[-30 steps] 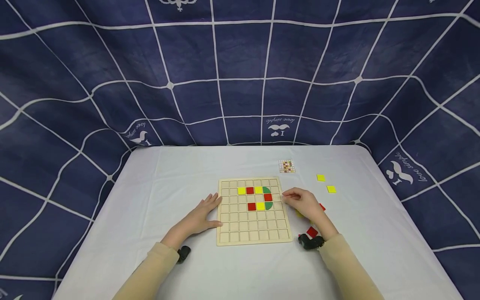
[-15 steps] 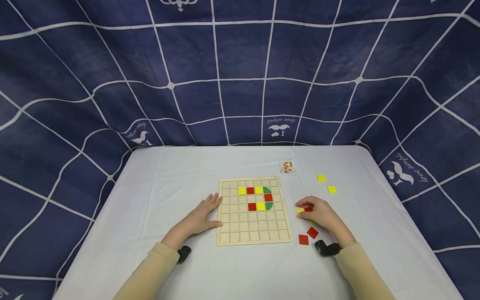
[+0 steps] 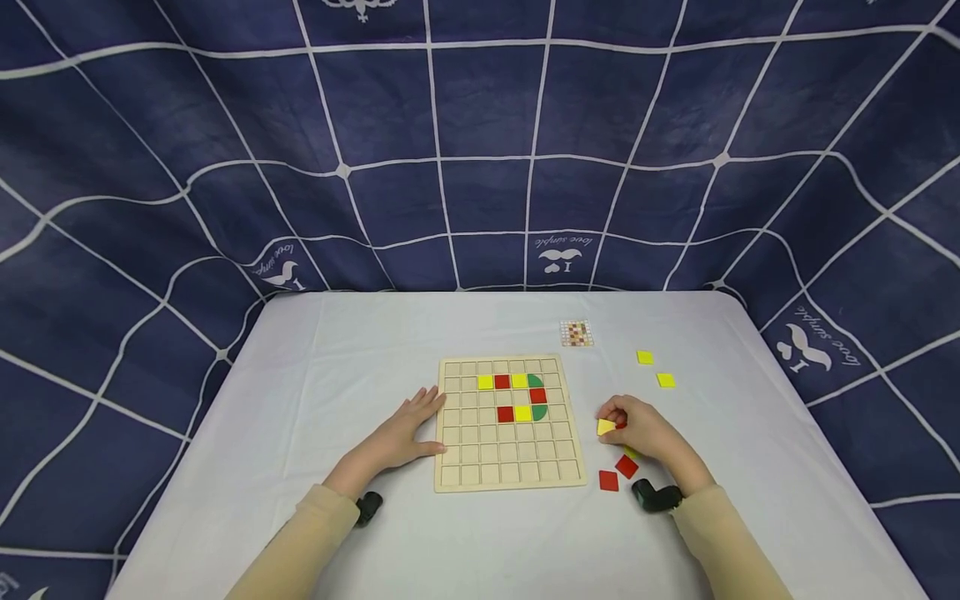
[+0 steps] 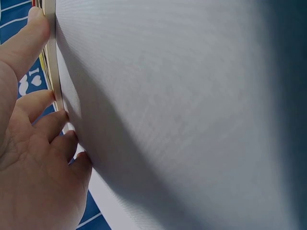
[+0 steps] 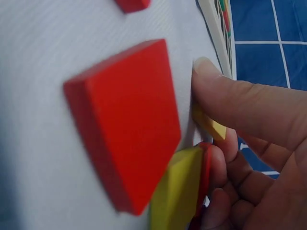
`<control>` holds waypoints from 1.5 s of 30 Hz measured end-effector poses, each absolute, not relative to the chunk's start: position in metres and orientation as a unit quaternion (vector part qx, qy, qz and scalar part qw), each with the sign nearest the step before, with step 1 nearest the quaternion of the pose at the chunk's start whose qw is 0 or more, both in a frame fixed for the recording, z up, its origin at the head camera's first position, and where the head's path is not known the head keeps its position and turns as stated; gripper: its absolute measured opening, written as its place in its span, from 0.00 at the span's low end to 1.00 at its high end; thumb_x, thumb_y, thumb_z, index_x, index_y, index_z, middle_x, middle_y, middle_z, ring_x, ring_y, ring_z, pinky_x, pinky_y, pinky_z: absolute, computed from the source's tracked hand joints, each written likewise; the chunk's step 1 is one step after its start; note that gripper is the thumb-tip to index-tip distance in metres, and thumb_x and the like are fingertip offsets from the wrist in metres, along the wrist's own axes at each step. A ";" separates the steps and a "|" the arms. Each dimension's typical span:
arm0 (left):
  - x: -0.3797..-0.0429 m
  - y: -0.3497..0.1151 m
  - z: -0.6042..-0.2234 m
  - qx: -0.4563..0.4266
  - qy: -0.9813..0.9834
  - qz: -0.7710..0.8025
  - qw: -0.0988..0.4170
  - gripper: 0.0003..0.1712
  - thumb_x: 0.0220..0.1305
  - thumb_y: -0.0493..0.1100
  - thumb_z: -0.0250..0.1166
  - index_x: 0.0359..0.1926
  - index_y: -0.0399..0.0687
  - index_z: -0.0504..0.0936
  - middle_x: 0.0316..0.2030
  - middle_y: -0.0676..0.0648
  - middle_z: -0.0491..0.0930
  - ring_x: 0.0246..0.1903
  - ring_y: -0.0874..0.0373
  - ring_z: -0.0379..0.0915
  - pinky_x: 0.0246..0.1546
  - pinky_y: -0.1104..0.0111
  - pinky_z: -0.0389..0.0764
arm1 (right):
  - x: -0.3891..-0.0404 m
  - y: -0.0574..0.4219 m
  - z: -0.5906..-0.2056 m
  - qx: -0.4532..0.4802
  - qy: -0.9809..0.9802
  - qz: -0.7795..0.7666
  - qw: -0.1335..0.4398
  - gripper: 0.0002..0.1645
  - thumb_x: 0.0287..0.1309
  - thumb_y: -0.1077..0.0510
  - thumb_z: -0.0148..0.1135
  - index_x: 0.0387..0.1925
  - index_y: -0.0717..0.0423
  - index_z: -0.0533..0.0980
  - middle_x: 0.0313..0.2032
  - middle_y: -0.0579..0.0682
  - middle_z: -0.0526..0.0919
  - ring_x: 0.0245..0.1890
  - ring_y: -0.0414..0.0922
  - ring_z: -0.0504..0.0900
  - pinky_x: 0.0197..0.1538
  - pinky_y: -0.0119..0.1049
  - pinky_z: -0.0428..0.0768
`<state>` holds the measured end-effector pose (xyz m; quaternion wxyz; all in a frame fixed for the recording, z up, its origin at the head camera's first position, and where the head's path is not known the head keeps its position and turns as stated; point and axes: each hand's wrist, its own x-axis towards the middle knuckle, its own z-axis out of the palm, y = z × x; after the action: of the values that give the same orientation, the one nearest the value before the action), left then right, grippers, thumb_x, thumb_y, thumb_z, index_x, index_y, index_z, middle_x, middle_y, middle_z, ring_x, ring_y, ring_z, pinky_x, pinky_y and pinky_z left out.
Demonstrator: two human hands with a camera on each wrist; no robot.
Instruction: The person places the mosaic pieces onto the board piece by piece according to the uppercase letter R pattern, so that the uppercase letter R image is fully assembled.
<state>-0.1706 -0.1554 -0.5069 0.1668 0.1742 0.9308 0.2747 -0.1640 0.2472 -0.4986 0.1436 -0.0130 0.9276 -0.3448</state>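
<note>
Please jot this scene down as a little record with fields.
Left hand: touches the left edge of the wooden board
Right hand: pinches a yellow tile
On board: three red tiles, three yellow tiles, two green pieces
Loose: two yellow tiles beyond the right hand; two red tiles on its near side; others partly hidden
Gridded card: beyond the board

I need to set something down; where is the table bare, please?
Bare tablecloth lies beyond the left hand, left of the board, and between the sleeves, nearer than the board. Crowded: around the right hand, among loose tiles.
</note>
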 end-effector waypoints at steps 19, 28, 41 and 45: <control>-0.171 -0.157 -0.507 0.177 0.927 0.282 0.170 0.52 0.57 0.54 0.72 0.76 0.45 0.56 0.78 0.43 0.46 0.78 0.45 0.36 0.78 0.50 0.44 | -0.177 0.219 -0.492 0.000 0.910 -0.402 0.105 0.12 0.53 0.58 0.74 0.40 0.53 0.82 0.32 0.47 0.82 0.32 0.43 0.75 0.34 0.26 0.76; -0.171 -0.158 -0.506 0.181 0.926 0.286 0.169 0.52 0.57 0.54 0.71 0.76 0.45 0.56 0.78 0.43 0.46 0.78 0.45 0.36 0.78 0.49 0.44 | -0.185 0.184 -0.487 0.003 0.875 -0.475 0.098 0.13 0.52 0.60 0.74 0.41 0.55 0.84 0.32 0.48 0.83 0.29 0.42 0.76 0.32 0.26 0.77; -0.171 -0.156 -0.505 0.169 0.930 0.279 0.168 0.52 0.56 0.54 0.72 0.76 0.45 0.57 0.78 0.44 0.47 0.78 0.46 0.37 0.77 0.50 0.45 | -0.194 0.125 -0.489 -0.055 0.872 -0.480 0.080 0.07 0.56 0.58 0.72 0.38 0.49 0.85 0.30 0.44 0.83 0.29 0.40 0.76 0.35 0.31 0.76; -0.171 -0.156 -0.507 0.172 0.930 0.278 0.169 0.52 0.56 0.55 0.72 0.76 0.46 0.56 0.78 0.44 0.47 0.78 0.46 0.36 0.78 0.50 0.44 | -0.195 0.112 -0.491 -0.065 0.871 -0.480 0.080 0.07 0.55 0.59 0.72 0.38 0.49 0.85 0.31 0.43 0.84 0.30 0.38 0.78 0.37 0.31 0.78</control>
<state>-0.1712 -0.1559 -0.5074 0.1692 0.1724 0.9298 0.2775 -0.1952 0.1124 -0.4910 0.0805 -0.0649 0.8714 -0.4795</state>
